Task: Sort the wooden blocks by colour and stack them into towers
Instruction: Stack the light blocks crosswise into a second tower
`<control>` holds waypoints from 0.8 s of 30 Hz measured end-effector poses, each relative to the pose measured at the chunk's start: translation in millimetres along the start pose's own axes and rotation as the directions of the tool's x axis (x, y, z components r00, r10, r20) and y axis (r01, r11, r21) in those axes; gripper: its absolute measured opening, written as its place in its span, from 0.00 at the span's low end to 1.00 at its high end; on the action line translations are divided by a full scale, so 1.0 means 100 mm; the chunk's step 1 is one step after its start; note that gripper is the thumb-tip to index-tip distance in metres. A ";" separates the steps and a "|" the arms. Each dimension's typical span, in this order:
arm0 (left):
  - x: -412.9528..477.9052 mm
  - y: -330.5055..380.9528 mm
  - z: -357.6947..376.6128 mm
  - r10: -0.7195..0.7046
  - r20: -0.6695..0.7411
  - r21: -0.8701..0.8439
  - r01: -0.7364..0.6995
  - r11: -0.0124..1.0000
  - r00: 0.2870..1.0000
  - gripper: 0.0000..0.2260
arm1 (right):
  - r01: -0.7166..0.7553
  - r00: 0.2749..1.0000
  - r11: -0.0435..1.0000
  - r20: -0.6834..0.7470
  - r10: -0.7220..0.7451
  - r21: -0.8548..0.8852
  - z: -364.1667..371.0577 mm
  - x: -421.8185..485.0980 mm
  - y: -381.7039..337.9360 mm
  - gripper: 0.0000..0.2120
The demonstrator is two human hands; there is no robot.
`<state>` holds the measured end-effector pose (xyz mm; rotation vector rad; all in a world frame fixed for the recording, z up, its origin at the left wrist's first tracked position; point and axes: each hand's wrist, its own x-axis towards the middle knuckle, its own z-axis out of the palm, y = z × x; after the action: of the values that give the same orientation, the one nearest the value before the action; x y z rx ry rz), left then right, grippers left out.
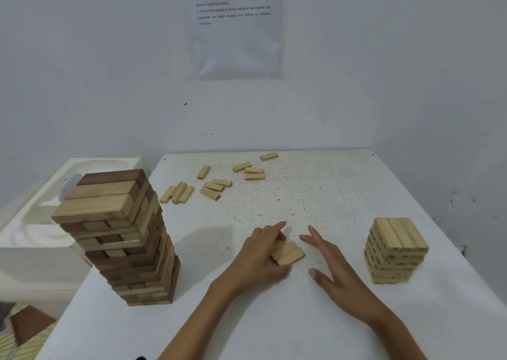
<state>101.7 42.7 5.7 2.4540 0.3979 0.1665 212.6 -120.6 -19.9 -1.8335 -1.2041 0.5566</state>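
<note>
A tall tower of mixed brown and tan blocks (129, 239) stands at the table's left. A shorter tower of pale blocks (395, 252) stands at the right. Between them, near the middle, a flat row of pale blocks (289, 253) lies on the table. My left hand (260, 255) rests on the row's left side, fingers over it. My right hand (329, 261) hovers just right of the row, fingers spread, holding nothing. Several loose pale blocks (216, 187) lie scattered at the table's far side.
The white speckled table (315, 195) stands against a white wall with a printed sheet (236, 27) taped on it. A white plastic tub (35, 222) sits left of the table, behind the tall tower. The table's right edge runs just past the pale tower.
</note>
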 end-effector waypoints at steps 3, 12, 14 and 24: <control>-0.03 -0.02 -0.12 0.063 0.092 -0.085 -0.055 0.995 0.994 0.36 | -0.073 0.997 0.976 -0.039 0.066 -0.206 0.08 0.02 -0.05 0.40; -0.39 -0.22 0.04 -0.177 0.149 0.354 0.115 0.928 0.973 0.61 | -0.057 0.969 0.767 0.150 0.198 -0.640 0.12 0.05 -0.14 0.64; -0.40 -0.19 0.07 -0.167 0.190 0.382 0.084 0.921 0.967 0.61 | -0.029 0.957 0.767 0.203 0.207 -0.641 0.10 0.06 -0.14 0.64; -0.29 -0.25 0.03 -0.123 0.161 0.342 0.062 0.938 0.979 0.59 | -0.072 0.961 0.811 0.179 0.213 -0.580 0.00 0.13 -0.15 0.62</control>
<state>68.8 50.2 -12.5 2.7478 0.4951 -0.1785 210.8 -105.9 -5.9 -2.4371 -1.5169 0.5465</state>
